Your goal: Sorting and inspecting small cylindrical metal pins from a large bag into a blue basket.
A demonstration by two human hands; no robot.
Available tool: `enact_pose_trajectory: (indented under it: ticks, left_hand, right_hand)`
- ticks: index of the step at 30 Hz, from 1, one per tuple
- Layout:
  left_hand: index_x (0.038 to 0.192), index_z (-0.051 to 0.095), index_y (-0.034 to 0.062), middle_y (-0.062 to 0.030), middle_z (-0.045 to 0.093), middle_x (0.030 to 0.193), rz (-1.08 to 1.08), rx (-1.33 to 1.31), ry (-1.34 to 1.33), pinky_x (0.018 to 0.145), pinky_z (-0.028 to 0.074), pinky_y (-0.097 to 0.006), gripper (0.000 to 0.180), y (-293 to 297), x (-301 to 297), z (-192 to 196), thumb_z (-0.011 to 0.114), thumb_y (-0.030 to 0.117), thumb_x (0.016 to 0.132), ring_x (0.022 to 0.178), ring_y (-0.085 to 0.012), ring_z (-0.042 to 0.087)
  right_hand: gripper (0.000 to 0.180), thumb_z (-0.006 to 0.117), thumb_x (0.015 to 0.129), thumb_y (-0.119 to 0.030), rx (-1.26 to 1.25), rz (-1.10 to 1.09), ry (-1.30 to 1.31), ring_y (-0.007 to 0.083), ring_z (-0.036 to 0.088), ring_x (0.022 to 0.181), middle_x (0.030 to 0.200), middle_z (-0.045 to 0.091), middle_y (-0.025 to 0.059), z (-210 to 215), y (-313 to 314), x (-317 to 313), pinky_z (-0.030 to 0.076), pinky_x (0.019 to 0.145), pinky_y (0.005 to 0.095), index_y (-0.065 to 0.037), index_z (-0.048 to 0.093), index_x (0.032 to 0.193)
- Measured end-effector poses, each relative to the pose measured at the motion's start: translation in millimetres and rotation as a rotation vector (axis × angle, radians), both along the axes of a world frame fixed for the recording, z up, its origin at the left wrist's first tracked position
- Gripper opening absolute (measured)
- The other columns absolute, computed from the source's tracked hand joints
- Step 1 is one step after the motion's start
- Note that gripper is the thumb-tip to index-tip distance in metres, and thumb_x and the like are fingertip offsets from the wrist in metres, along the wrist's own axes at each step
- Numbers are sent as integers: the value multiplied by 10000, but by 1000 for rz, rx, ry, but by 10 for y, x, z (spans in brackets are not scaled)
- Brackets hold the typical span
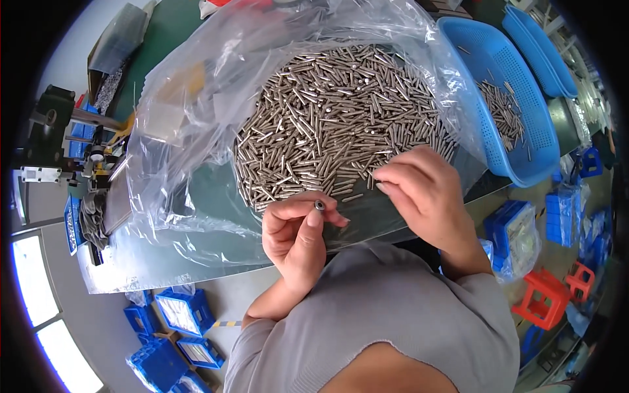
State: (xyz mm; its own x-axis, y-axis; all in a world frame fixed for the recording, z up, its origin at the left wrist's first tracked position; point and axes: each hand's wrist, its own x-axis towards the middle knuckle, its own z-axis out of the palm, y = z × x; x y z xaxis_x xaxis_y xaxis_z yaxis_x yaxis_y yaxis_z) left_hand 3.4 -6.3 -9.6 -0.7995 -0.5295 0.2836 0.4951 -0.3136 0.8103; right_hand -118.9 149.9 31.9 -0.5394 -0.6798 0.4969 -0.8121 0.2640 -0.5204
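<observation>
Left hand (296, 237) pinching a small ring-like metal piece (319, 205) between thumb and finger, end-on; its long axis, if any, can't tell. Right hand (424, 193): thumb and fingertips close together, can't tell if on a pin. Heap of metal pins (341, 118) lies just beyond both hands on table (370, 218), axes mixed; right fingertips nearer, at its near edge. Crumpled clear plastic sheet (219, 98) around heap; blue perforated basket (528, 175) with more pins, far right. Nothing blocks between right hand and heap.
</observation>
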Motion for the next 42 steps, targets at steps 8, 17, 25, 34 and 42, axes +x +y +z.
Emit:
enact_pose_trajectory:
  ticks: [8,17,25,34,42]
  left_hand:
    - [998,474,-21,-233,597,970,29,64,51,656,570,-354,88,21,15,95,520,5,927,735,-196,600]
    - [982,483,-26,-231,601,964,21,73,-4,646,569,-347,78,76,75,66,523,-12,916,733,-201,598]
    - [990,488,-21,-223,606,974,-20,52,-11,675,557,-351,86,76,113,76,524,-29,912,774,-201,599]
    - [980,488,-21,-221,602,974,-124,11,-93,687,566,-352,84,78,49,107,532,-28,909,744,-195,610]
    - [905,498,20,-94,579,758,43,-202,-157,531,460,-233,217,66,36,-6,646,178,888,616,-135,525]
  right_hand:
    - [75,623,712,-140,138,187,103,221,527,730,749,488,32,-13,-212,85,449,618,351,-89,590,756]
    - [94,550,753,-206,265,185,162,187,519,797,797,504,10,-72,-193,171,439,667,325,-128,597,773]
    - [117,619,726,-202,251,231,228,189,535,759,785,522,15,-106,-235,193,439,609,327,-102,615,787]
    - [313,674,771,-62,-185,143,-100,270,596,726,806,597,68,57,-118,38,484,637,371,-46,595,1073]
    - [88,667,793,-89,-570,191,-291,235,598,767,805,622,22,-58,-267,133,478,664,359,-91,603,853]
